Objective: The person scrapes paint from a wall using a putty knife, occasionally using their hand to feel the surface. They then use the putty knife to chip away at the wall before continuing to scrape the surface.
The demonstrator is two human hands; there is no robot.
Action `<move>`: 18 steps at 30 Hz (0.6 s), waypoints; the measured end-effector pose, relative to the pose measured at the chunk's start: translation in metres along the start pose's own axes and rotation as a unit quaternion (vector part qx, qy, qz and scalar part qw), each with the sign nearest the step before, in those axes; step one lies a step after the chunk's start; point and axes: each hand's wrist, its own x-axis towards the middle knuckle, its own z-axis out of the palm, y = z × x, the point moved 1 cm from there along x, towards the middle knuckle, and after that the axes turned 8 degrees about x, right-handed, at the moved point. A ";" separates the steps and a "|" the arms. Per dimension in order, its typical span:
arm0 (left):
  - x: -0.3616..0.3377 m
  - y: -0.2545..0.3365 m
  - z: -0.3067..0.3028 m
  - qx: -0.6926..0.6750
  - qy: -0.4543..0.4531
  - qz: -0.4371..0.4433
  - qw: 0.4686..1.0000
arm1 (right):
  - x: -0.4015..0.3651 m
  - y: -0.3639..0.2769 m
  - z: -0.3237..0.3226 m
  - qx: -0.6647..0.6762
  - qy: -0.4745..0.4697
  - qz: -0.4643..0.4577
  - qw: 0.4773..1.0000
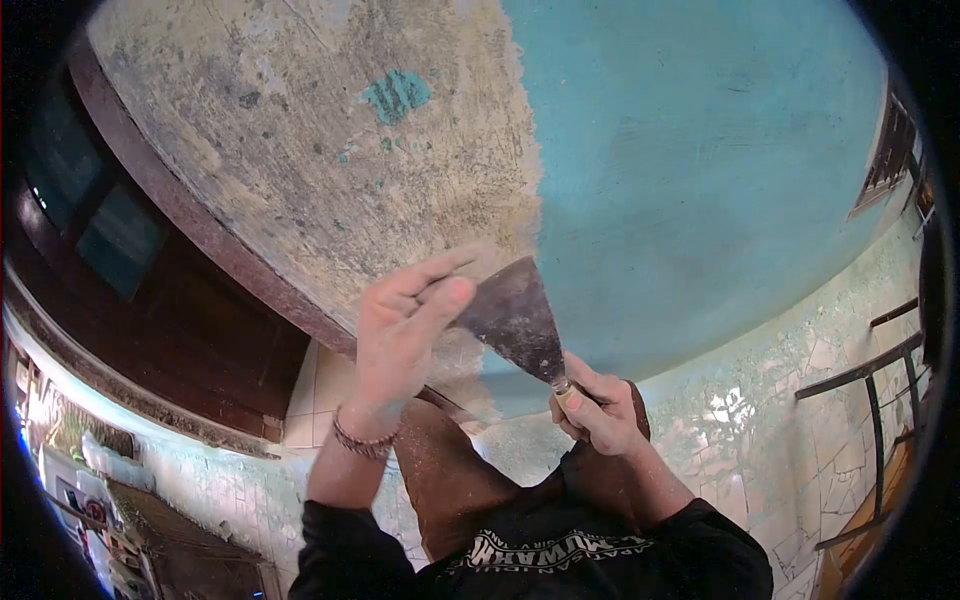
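My right hand (606,408) is wrapped round the handle of a wide paint scraper (518,318). The scraper's dusty dark metal blade points up and to the left, toward the wall. My left hand (405,318) is raised beside the blade, its thumb tip right at the blade's left corner and the other fingers apart, slightly blurred. Both hands are coated in pale dust. Ahead stands the wall (690,190), its right part covered in turquoise paint and its left part stripped to rough beige and grey. A small turquoise patch (398,96) remains on the stripped side.
A dark wooden door (190,290) with a purplish frame (190,205) stands at the left. Paint flakes lie over the tiled floor (700,455). At the right is a dark metal frame (870,380), below a barred window (888,150).
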 end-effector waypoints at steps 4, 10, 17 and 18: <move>-0.021 -0.033 -0.001 -0.266 0.017 -0.031 0.963 | 0.000 0.006 0.002 0.012 0.005 0.005 1.000; -0.037 -0.049 -0.009 -0.447 0.020 -0.091 0.890 | -0.004 0.011 -0.001 -0.021 -0.021 -0.010 1.000; -0.042 -0.053 -0.013 -0.481 0.035 -0.092 0.871 | -0.006 0.018 -0.001 0.016 -0.014 0.053 0.998; -0.042 -0.061 -0.017 -0.447 0.023 -0.083 0.890 | -0.005 0.018 -0.001 0.013 -0.012 0.074 0.997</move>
